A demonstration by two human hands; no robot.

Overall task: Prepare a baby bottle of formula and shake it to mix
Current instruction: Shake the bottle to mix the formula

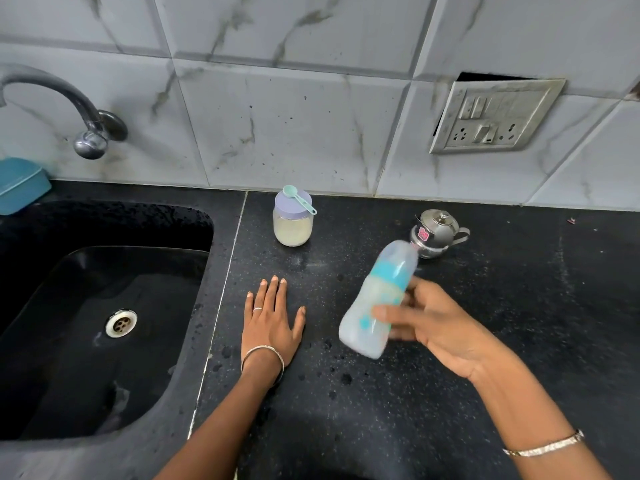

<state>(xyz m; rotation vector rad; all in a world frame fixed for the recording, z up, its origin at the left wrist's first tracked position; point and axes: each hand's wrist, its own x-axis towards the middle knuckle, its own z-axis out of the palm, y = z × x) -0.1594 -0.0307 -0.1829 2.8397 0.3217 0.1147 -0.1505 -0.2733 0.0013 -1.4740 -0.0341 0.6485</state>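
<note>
My right hand [433, 322] grips a baby bottle [377, 299] above the black counter [381, 403]. The bottle is capped, has a turquoise collar, holds pale milky liquid and tilts with its top toward the back right; it is blurred. My left hand [272, 318] lies flat on the counter, fingers spread, holding nothing. Behind it stands a formula jar [293, 226] of pale powder with a lilac lid, a small teal scoop [298, 199] resting on top. A small steel kettle [437, 232] stands at the back right, just behind the bottle's top.
A black sink [104, 327] with a metal drain fills the left side, a curved tap [69, 109] on the tiled wall above it. A blue box [20, 185] sits at the far left. A switch and socket plate [495, 117] hangs on the wall at the right.
</note>
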